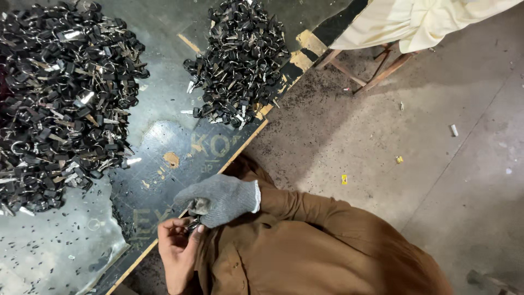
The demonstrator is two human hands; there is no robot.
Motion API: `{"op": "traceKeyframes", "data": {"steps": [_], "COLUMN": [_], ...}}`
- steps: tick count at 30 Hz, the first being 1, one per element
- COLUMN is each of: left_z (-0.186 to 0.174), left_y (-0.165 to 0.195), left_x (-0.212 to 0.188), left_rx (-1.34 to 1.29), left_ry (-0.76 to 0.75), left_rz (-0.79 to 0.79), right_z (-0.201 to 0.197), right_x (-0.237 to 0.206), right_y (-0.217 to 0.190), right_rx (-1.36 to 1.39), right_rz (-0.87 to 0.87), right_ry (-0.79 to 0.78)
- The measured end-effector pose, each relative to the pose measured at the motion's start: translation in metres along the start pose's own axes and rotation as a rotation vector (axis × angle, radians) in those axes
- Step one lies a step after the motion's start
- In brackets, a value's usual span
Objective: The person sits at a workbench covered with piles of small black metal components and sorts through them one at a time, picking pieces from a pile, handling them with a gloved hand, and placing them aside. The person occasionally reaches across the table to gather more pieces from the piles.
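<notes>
My right hand (221,198), in a grey knit glove, is curled over a small dark key piece with a metal ring (194,223) at the board's near edge. My bare left hand (176,243) pinches the same piece from below, and the fingertips of both hands meet on it. A brown sleeve covers my right arm. A big heap of black-headed keys and rings (63,104) lies at the left of the board. A smaller heap of the same keys (240,60) sits further back in the middle.
The dark worn board (164,186) has faded letters and a pale wooden edge, with small black chips scattered on it. To the right is grey concrete floor (415,164) with bits of litter. A wooden stool under cream cloth (393,60) stands at the top right.
</notes>
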State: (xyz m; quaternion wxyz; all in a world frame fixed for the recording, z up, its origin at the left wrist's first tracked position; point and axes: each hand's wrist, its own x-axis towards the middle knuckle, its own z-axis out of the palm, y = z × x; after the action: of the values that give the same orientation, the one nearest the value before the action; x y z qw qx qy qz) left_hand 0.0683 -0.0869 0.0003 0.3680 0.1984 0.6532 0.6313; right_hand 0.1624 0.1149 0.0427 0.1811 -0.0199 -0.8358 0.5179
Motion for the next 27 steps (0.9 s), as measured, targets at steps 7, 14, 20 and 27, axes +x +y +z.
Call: {"op": "traceKeyframes", "data": {"steps": [7,14,20,27], "left_z": [-0.030,-0.003,-0.025,-0.106], "left_y": [0.034,0.033,0.062,0.085], "left_x": [0.036,0.022,0.035,0.057], "left_rx": [0.403,0.200,0.679,1.115], "left_ry": [0.241,-0.178,-0.102,0.438], "left_rz": [0.237,0.082,0.454,0.515], "right_z": [-0.003,-0.001,0.007,0.021], "right_x": [0.023,0.013,0.020,0.006], "right_y": [0.002,-0.001,-0.002,-0.007], "right_rx": [0.022,0.024,0.115,0.044], "right_rz": [-0.130,-0.033,0.255,0.259], "right_ry": [0.052,-0.031,0.048,0.140]}}
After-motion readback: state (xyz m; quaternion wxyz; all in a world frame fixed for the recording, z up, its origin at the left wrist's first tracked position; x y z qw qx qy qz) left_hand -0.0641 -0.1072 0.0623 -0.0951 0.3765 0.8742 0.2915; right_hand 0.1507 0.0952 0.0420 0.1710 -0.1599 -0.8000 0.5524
